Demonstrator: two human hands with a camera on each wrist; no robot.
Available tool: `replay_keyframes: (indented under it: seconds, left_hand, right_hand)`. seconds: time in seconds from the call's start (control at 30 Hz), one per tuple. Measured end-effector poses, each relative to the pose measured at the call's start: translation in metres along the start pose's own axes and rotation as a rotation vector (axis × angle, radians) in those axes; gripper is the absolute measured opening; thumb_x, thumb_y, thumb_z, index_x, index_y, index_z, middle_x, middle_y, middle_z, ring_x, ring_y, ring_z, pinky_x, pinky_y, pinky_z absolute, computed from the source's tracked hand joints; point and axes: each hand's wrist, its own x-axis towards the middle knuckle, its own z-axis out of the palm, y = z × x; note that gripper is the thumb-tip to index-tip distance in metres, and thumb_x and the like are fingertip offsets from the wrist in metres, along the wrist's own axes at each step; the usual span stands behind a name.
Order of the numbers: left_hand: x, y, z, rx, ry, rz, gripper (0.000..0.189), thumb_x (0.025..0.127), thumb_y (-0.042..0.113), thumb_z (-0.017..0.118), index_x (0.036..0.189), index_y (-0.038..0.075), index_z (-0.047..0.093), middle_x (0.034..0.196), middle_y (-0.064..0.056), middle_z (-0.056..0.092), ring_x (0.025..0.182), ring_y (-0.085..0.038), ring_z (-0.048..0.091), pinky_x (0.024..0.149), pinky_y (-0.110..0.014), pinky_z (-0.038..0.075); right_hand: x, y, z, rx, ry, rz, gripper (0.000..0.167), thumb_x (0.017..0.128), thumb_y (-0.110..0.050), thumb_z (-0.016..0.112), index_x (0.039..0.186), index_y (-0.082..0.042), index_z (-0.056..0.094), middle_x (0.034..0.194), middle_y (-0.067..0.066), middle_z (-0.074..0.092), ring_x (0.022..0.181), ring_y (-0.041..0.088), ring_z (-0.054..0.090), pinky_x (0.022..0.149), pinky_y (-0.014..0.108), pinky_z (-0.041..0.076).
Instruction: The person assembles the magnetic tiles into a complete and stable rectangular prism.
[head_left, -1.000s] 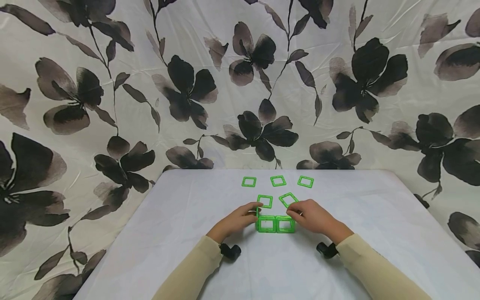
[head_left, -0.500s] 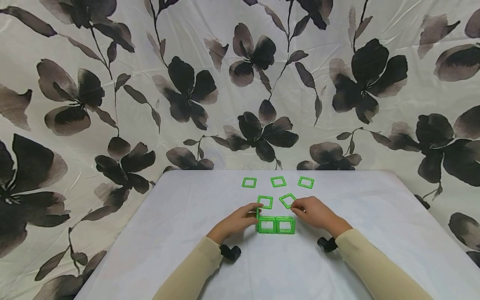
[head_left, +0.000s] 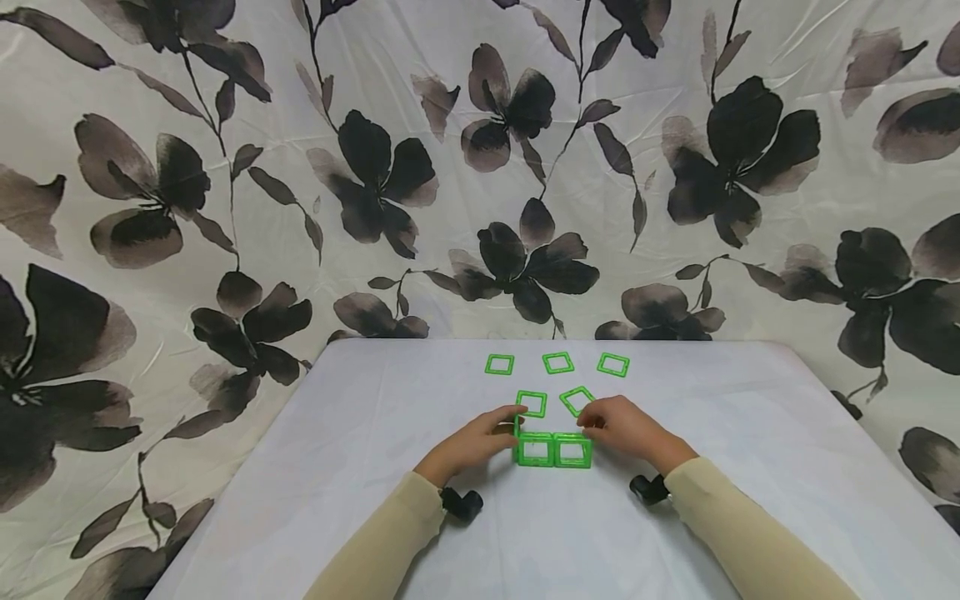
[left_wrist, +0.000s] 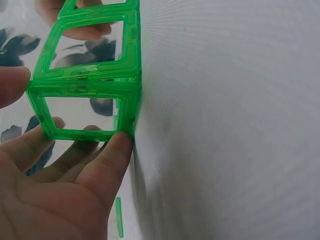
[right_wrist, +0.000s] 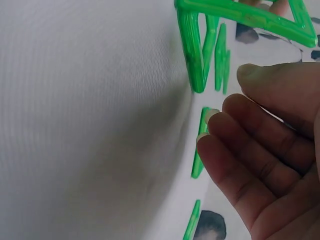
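In the head view, two green magnetic tiles (head_left: 573, 464) stand side by side in the middle of a white table, with another tile upright at their left end. My left hand (head_left: 474, 439) holds that end tile (left_wrist: 82, 135) by its edges, fingertips at its corners in the left wrist view. At the right end is my right hand (head_left: 626, 429), its fingers loosely bent. The right wrist view shows nothing between thumb and fingers (right_wrist: 250, 145). One loose tile (head_left: 567, 408) lies turned at an angle, partly behind the right fingertips.
Another loose green tile (head_left: 544, 405) lies behind the joined ones. Three more tiles (head_left: 558, 371) are spread in a row toward the back of the white-covered table (head_left: 375, 392). A cloth with dark flowers (head_left: 517, 267) hangs behind the far edge.
My right hand drew a little to the right, away from the joined tiles, then came slightly back left. The left hand stays at the left end tile.
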Motion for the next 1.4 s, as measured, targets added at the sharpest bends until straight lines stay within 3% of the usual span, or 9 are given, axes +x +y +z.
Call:
replay_keyframes:
  seconds: [0.37,0.6,0.77,0.9,1.2,1.4]
  left_hand:
    - [0.001,0.004,-0.001,0.007,-0.004,-0.007,0.058,0.094,0.022,0.057,0.15,0.017,0.038,0.147,-0.008,0.048,0.139,-0.028,0.041,0.115,-0.049,0.032]
    - [0.003,0.009,-0.002,0.048,-0.012,-0.035,0.063,0.094,0.024,0.053,0.153,0.021,0.031,0.153,-0.005,0.041,0.144,-0.027,0.034,0.117,-0.051,0.027]
    - [0.006,0.006,-0.003,0.05,-0.005,-0.062,0.065,0.092,0.026,0.052,0.153,0.026,0.03,0.158,0.0,0.032,0.147,-0.024,0.027,0.118,-0.052,0.024]
    - [0.009,0.002,-0.004,0.035,-0.007,-0.066,0.063,0.094,0.029,0.051,0.153,0.025,0.03,0.157,0.0,0.033,0.147,-0.024,0.026,0.117,-0.052,0.024]
    - [0.012,0.001,-0.001,0.034,0.023,-0.045,0.05,0.1,0.033,0.045,0.149,0.023,0.04,0.154,-0.001,0.039,0.148,-0.024,0.026,0.119,-0.05,0.023]
    - [0.02,0.007,0.004,0.043,0.024,-0.029,0.043,0.102,0.028,0.042,0.144,0.02,0.048,0.15,-0.001,0.045,0.14,-0.02,0.038,0.114,-0.044,0.034]
  right_hand:
    - [0.007,0.001,0.01,-0.016,-0.041,-0.01,0.012,0.086,-0.009,0.07,0.095,-0.015,0.075,0.093,-0.005,0.072,0.085,0.008,0.063,0.078,0.032,0.052]
    - [0.006,-0.001,0.012,-0.035,-0.039,0.01,0.011,0.086,-0.009,0.07,0.095,-0.014,0.075,0.092,-0.004,0.072,0.086,0.009,0.064,0.079,0.032,0.053]
    - [0.004,-0.001,0.013,-0.05,-0.046,0.01,0.01,0.086,-0.008,0.07,0.094,-0.014,0.074,0.091,-0.005,0.071,0.085,0.009,0.063,0.078,0.031,0.052]
    - [0.001,-0.001,0.012,-0.052,-0.053,0.016,0.009,0.086,-0.008,0.069,0.092,-0.014,0.074,0.089,-0.005,0.07,0.082,0.008,0.06,0.075,0.03,0.051]
    - [-0.012,-0.013,0.007,-0.024,-0.134,0.068,0.011,0.085,-0.01,0.071,0.095,-0.015,0.073,0.083,-0.005,0.067,0.074,0.009,0.056,0.071,0.032,0.049]
    - [-0.022,-0.024,0.005,-0.026,-0.162,0.095,0.019,0.082,-0.009,0.07,0.101,-0.01,0.073,0.082,-0.001,0.066,0.074,0.012,0.055,0.07,0.033,0.048]
